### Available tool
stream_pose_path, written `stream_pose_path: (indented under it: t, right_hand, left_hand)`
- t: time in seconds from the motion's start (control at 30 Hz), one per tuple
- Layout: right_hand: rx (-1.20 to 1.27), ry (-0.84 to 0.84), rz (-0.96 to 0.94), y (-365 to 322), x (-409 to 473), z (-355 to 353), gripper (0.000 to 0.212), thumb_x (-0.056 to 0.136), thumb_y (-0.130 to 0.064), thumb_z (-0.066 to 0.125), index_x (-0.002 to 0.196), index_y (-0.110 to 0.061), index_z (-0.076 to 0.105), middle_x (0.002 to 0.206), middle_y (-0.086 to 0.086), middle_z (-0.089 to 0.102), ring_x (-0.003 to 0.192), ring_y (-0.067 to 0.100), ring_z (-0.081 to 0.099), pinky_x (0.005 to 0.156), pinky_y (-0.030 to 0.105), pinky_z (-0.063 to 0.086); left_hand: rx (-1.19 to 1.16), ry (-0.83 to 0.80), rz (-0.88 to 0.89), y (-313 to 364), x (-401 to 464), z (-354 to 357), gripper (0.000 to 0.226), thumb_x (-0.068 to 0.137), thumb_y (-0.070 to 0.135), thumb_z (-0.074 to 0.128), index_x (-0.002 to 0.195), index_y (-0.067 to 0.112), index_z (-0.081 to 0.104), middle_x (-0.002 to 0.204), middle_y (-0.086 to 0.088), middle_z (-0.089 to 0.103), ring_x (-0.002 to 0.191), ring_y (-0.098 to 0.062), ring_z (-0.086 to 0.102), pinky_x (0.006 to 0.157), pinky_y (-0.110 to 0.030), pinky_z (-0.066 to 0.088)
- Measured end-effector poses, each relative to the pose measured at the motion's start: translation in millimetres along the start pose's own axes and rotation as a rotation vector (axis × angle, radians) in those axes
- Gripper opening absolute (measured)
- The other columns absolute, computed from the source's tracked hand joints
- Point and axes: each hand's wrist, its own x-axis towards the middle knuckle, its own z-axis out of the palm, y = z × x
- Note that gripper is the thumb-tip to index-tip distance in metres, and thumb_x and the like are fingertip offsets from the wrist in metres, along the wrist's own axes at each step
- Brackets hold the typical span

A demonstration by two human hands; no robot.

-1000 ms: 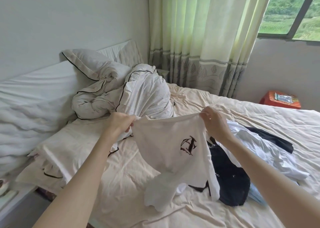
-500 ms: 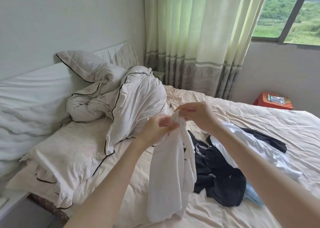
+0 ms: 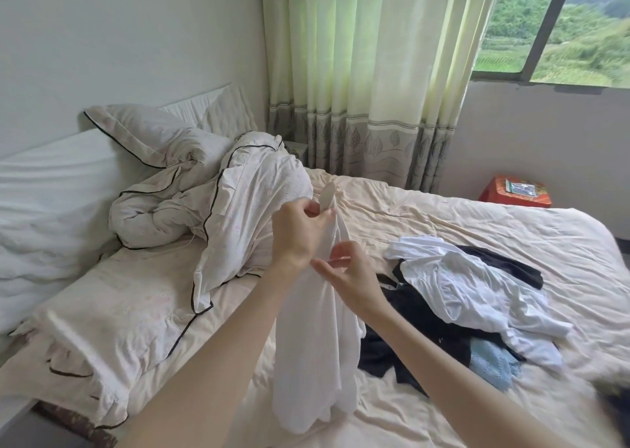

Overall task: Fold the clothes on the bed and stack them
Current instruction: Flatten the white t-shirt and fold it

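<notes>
Here the limp white cotton shirt (image 3: 315,342) hangs lengthwise — its long axis running straight down from the hands to the cream bedsheet (image 3: 426,215), the hem near or on the sheet. The left hand (image 3: 300,232) pinches the bunched top edge, highest up, while the right hand (image 3: 351,278) pinches the cloth just below it and nearer the body. Judging by this, the next fold depends on the right hand's lower grip — the remaining heap of white, black and pale-blue clothes (image 3: 477,307) lies to the right.
</notes>
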Motion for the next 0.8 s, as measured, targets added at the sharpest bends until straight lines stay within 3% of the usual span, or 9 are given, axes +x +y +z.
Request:
stream_pose_path:
  t: [0.13, 0.2, 0.27, 0.3, 0.37, 0.43, 0.57, 0.7, 0.8]
  right_hand:
    - [0.021, 0.136, -0.01, -11, 12, 10, 0.034, 0.076, -0.039, 0.074, 0.096, -0.02, 0.054, 0.093, -0.006, 0.06, 0.087, 0.007, 0.059, 0.077, 0.022, 0.047]
    - [-0.044, 0.199, -0.008, -15, 18, 16, 0.03, 0.082, -0.033, 0.069, 0.1, -0.013, 0.056, 0.097, -0.001, 0.06, 0.093, 0.015, 0.057, 0.084, 0.03, 0.046]
    - [-0.034, 0.23, -0.023, -22, 25, 17, 0.013, 0.088, -0.022, 0.06, 0.095, -0.011, 0.057, 0.093, 0.001, 0.061, 0.09, 0.018, 0.057, 0.08, 0.028, 0.045]
    - [0.002, 0.218, -0.031, -25, 28, 16, 0.006, 0.09, -0.016, 0.057, 0.089, -0.011, 0.058, 0.086, -0.001, 0.062, 0.086, 0.017, 0.057, 0.073, 0.024, 0.044]
    - [0.032, 0.151, -0.032, -30, 35, 8, 0.013, 0.091, -0.01, 0.054, 0.079, -0.012, 0.058, 0.075, -0.005, 0.059, 0.077, 0.015, 0.054, 0.062, 0.021, 0.038]
    - [0.007, 0.056, -0.049, -31, 42, -1, 0.014, 0.091, -0.007, 0.054, 0.08, -0.005, 0.062, 0.075, 0.003, 0.059, 0.074, 0.017, 0.051, 0.062, 0.029, 0.035]
    - [0.065, -0.107, -0.084, -37, 50, -18, 0.016, 0.092, -0.001, 0.049, 0.088, -0.002, 0.064, 0.073, 0.003, 0.053, 0.069, 0.014, 0.047, 0.061, 0.025, 0.034]
    - [0.022, -0.197, -0.108, -47, 59, -26, 0.019, 0.093, -0.001, 0.042, 0.08, -0.007, 0.055, 0.069, -0.002, 0.043, 0.063, 0.009, 0.037, 0.05, 0.017, 0.026]
    - [0.012, -0.214, -0.127, -51, 64, -33, 0.017, 0.09, -0.001, 0.043, 0.08, -0.008, 0.054, 0.069, -0.003, 0.046, 0.065, 0.009, 0.041, 0.058, 0.022, 0.03]
  left_hand:
    - [-0.015, 0.021, 0.042, 11, 3, 3, 0.024, 0.082, 0.025, 0.073, 0.063, 0.019, 0.059, 0.058, 0.016, 0.056, 0.054, 0.002, 0.055, 0.057, -0.011, 0.042]
    - [-0.043, 0.034, 0.051, 15, 8, -2, 0.025, 0.081, 0.024, 0.074, 0.062, 0.021, 0.058, 0.057, 0.018, 0.056, 0.052, 0.007, 0.054, 0.054, -0.005, 0.039]
    - [-0.063, 0.05, 0.054, 16, 13, -8, 0.024, 0.081, 0.025, 0.074, 0.063, 0.019, 0.059, 0.059, 0.016, 0.058, 0.054, 0.003, 0.056, 0.054, -0.007, 0.041]
    - [-0.061, 0.063, 0.057, 15, 15, -12, 0.025, 0.081, 0.026, 0.074, 0.062, 0.02, 0.059, 0.059, 0.015, 0.058, 0.055, 0.002, 0.056, 0.054, -0.007, 0.041]
    - [-0.051, 0.075, 0.071, 10, 21, -23, 0.028, 0.081, 0.026, 0.074, 0.06, 0.024, 0.056, 0.061, 0.015, 0.058, 0.056, 0.003, 0.055, 0.054, -0.006, 0.039]
    - [-0.026, 0.056, 0.078, 2, 27, -33, 0.023, 0.08, 0.027, 0.074, 0.064, 0.02, 0.06, 0.071, 0.01, 0.061, 0.065, -0.002, 0.056, 0.057, -0.004, 0.037]
    - [-0.074, 0.007, 0.052, -15, 34, -41, 0.012, 0.083, 0.02, 0.071, 0.084, 0.01, 0.063, 0.098, 0.004, 0.062, 0.097, -0.008, 0.055, 0.071, -0.003, 0.035]
    - [-0.257, -0.081, 0.043, -23, 34, -43, 0.035, 0.083, 0.013, 0.07, 0.065, 0.016, 0.039, 0.064, 0.005, 0.042, 0.06, -0.006, 0.038, 0.052, -0.011, 0.031]
    - [-0.277, -0.196, 0.071, -24, 38, -49, 0.035, 0.078, 0.017, 0.077, 0.073, 0.016, 0.042, 0.062, 0.01, 0.04, 0.055, -0.001, 0.036, 0.052, -0.011, 0.033]
